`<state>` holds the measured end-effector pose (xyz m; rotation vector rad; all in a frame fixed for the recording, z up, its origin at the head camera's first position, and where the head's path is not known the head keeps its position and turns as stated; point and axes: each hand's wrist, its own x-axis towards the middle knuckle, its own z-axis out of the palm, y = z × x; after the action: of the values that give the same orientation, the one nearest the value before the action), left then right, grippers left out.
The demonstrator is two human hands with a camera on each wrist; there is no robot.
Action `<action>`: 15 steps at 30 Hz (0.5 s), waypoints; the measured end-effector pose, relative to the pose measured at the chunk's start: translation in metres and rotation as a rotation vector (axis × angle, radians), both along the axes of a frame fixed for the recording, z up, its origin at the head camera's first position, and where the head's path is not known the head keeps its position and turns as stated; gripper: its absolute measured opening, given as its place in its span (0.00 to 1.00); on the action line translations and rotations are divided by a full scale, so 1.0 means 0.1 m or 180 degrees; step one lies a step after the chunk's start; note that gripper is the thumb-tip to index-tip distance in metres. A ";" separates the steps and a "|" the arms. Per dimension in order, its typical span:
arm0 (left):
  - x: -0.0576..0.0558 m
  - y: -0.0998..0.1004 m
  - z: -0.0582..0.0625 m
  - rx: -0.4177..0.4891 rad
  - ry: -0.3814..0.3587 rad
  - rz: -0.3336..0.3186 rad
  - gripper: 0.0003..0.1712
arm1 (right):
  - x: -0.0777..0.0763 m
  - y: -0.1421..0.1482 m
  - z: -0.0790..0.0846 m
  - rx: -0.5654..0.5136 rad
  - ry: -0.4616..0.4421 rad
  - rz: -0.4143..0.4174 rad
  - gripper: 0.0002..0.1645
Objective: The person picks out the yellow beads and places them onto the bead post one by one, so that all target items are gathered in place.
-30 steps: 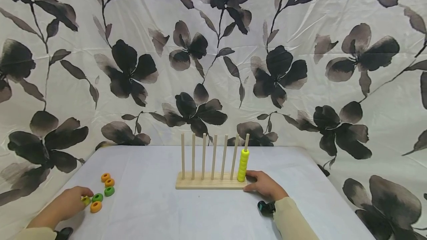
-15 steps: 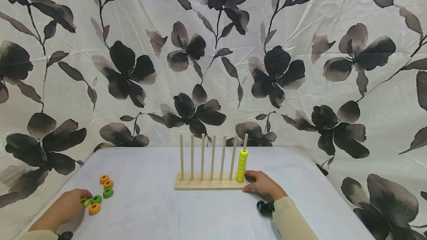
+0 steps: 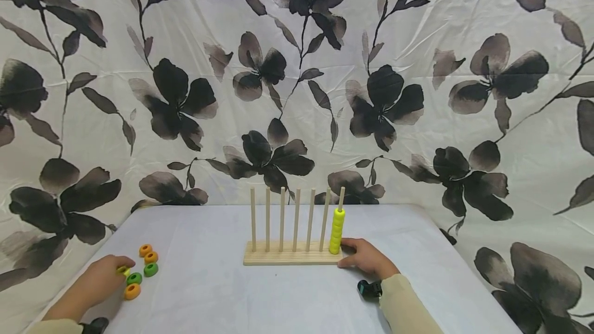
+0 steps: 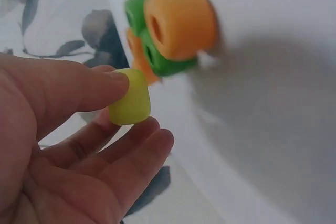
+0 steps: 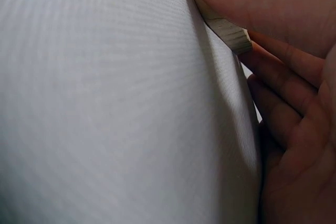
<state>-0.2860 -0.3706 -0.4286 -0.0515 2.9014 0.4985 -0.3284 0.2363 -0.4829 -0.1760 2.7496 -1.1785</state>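
My left hand [image 3: 101,278] pinches a yellow bead [image 4: 132,102] between thumb and fingers, at the left of the table. Close by lie two green beads [image 3: 150,269] and three orange beads [image 3: 132,291], holes showing. On the right, my right hand [image 3: 368,258] grips the end of a wooden peg rack [image 3: 290,258], thumb at the front and fingers behind. In the right wrist view the thumb presses on the corner of the base [image 5: 230,32]. The rack's rightmost peg carries a stack of yellow beads [image 3: 337,231]; its other pegs are bare.
A white cloth covers the table [image 3: 209,293]. Behind it hangs a floral curtain [image 3: 297,92]. Dark straps with small devices sit on both wrists, the right device [image 3: 368,288] resting close to the table.
My left hand has taken the yellow bead from beside the green bead and raised it slightly up and to the right. The right hand stays on the rack's end.
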 end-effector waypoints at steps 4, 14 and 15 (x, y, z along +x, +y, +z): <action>-0.03 0.08 0.05 0.0066 0.0025 0.0040 0.21 | -0.01 0.01 -0.02 -0.0003 -0.0008 0.0003 0.45; 0.00 0.39 0.26 0.0201 0.0172 0.0000 0.22 | -0.02 0.01 -0.02 -0.0017 -0.0028 0.0003 0.45; 0.01 0.43 0.28 0.0208 0.0201 -0.0027 0.22 | -0.02 0.01 -0.02 -0.0019 -0.0027 0.0006 0.45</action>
<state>-0.2851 -0.3280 -0.4006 -0.0144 2.9428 0.6035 -0.3306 0.2378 -0.4852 -0.1737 2.7385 -1.1843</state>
